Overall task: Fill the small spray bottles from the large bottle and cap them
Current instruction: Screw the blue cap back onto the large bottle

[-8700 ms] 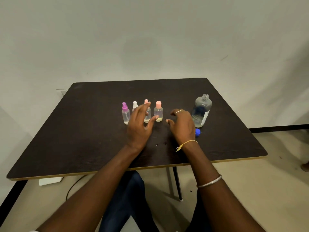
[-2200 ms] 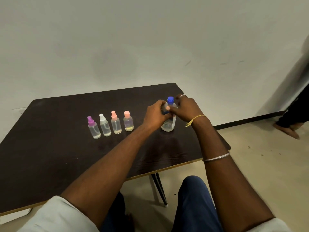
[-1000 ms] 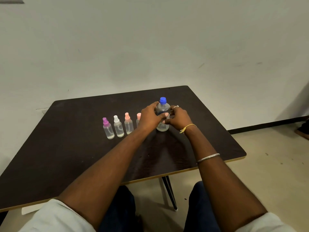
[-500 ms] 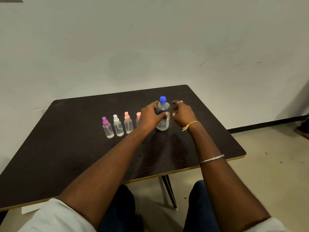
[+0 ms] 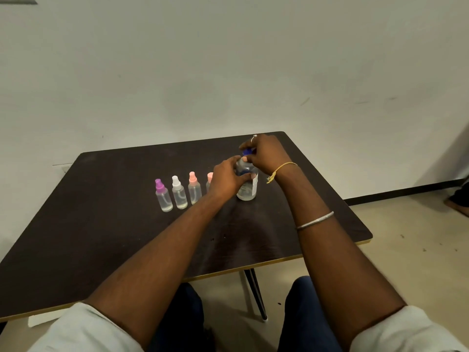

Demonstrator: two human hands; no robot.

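Your left hand [image 5: 225, 177] is curled round the body of the large bottle [image 5: 247, 185], thumb on the near side. The large bottle stands upright on the dark surface [image 5: 101, 237], toward its far right part. Your right hand [image 5: 266, 154] sits over the top of it, fingers pinching the blue cap [image 5: 246, 151], which is on the neck. You can't tell from here whether the cap is screwed tight.

To the left of the large bottle, all upright with spray tops on, a row runs along the surface: the purple bottle [image 5: 162, 196], the white bottle [image 5: 179, 194], the pink bottle [image 5: 194, 189] and a second pink bottle [image 5: 209, 177]. That last one is mostly hidden behind your left hand, just beside the large bottle. The first three stand close together without touching. How full they are is hard to make out.

Your right wrist carries a yellow thread [image 5: 280, 170], and a bangle [image 5: 314, 221] sits farther up the forearm.
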